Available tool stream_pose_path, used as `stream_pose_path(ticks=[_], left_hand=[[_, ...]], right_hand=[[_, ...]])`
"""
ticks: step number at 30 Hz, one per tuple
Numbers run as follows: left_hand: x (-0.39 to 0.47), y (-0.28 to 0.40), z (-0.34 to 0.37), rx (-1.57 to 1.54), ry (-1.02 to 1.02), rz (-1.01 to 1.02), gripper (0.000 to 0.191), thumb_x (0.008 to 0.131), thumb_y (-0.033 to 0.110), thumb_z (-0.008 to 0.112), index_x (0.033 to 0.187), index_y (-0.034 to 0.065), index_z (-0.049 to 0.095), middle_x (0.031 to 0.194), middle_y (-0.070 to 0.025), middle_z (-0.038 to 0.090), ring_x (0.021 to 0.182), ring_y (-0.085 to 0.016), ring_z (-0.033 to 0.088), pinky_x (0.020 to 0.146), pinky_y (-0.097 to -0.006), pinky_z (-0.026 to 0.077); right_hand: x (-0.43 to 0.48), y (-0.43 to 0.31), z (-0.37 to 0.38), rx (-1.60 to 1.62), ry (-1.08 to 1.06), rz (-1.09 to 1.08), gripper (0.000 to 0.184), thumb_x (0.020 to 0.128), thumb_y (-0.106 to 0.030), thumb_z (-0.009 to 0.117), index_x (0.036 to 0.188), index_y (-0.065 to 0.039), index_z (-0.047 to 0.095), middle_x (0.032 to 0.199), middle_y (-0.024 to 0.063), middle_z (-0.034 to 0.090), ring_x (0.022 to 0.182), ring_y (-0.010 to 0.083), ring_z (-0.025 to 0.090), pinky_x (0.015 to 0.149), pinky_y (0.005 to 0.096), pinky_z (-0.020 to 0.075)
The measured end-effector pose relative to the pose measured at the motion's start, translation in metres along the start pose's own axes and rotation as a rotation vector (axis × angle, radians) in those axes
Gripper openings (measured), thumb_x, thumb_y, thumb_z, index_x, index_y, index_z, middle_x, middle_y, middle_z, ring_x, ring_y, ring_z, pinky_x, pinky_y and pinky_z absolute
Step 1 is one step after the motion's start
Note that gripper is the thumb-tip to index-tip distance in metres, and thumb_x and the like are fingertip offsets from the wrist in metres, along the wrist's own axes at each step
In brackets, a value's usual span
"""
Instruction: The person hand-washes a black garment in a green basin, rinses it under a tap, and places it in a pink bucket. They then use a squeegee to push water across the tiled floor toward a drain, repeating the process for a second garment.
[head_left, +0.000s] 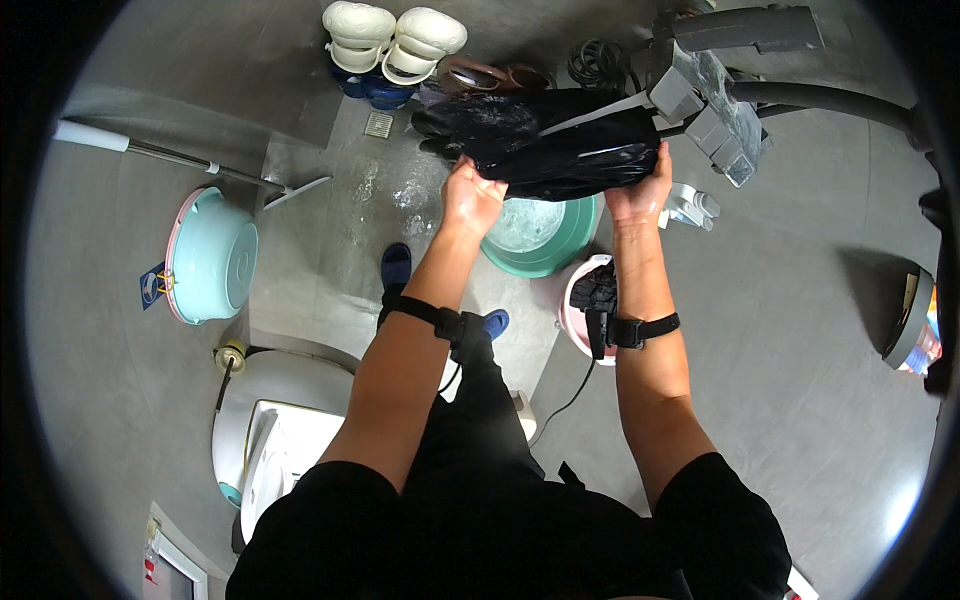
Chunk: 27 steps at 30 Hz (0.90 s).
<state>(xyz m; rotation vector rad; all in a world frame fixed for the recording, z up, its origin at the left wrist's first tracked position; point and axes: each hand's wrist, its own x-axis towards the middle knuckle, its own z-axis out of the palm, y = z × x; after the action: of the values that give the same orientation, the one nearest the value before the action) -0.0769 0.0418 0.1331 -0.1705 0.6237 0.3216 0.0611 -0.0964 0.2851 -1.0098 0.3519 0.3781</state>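
Observation:
A wet black garment (570, 154), glossy in places and flecked with suds on its left part, is stretched between my hands. My left hand (474, 196) grips its lower left edge. At its right end, my right hand (643, 187) has hold of it, with the thumb up along the side. Below the cloth stands a green basin (536, 266) of foamy water, its far side hidden. A pale strip from the metal faucet (679, 94) reaches the cloth; whether it is spout or running water I cannot tell.
A pink bucket (568, 300) holding dark cloth stands by my right forearm. White slippers (360, 34) lean on the far wall above a floor drain (379, 124). A squeegee (296, 192), hanging light-blue basin (217, 255) and toilet (289, 442) are leftward. The floor is wet.

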Motion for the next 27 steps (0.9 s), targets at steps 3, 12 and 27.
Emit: stream_pose_path(ticks=[3,12,27], left_hand=[[0.002,0.013,-0.018,-0.001,0.138,-0.29,0.053,0.098,0.051,0.057,0.135,0.013,0.054,0.133,-0.0113,0.065,0.12,-0.03,0.063,0.103,-0.0421,0.051],[0.086,0.016,-0.041,0.678,0.387,-0.14,0.049,0.091,0.027,0.071,0.136,0.0109,0.057,0.125,-0.0103,0.067,0.117,-0.031,0.063,0.099,-0.0586,0.049],[-0.036,0.028,0.092,1.045,-0.23,-0.206,0.111,0.077,0.065,0.082,0.154,0.0034,0.032,0.151,-0.0183,0.048,0.139,-0.033,0.048,0.108,-0.0472,0.046]], right_hand=[[-0.005,0.012,0.003,0.087,-0.06,0.045,0.047,0.104,-0.043,0.051,0.125,-0.005,0.067,0.128,0.0106,0.07,0.12,0.0323,0.064,0.11,0.0479,0.0459],[-0.025,0.006,0.013,-0.249,-0.155,0.096,0.04,0.102,-0.039,0.059,0.118,-0.003,0.069,0.118,0.0087,0.074,0.11,0.0261,0.068,0.103,0.0398,0.0498],[-0.007,0.02,0.074,-2.531,-0.867,-0.309,0.036,0.077,-0.031,0.076,0.104,-0.009,0.072,0.097,0.0195,0.073,0.091,0.0367,0.071,0.077,0.0449,0.0582]])
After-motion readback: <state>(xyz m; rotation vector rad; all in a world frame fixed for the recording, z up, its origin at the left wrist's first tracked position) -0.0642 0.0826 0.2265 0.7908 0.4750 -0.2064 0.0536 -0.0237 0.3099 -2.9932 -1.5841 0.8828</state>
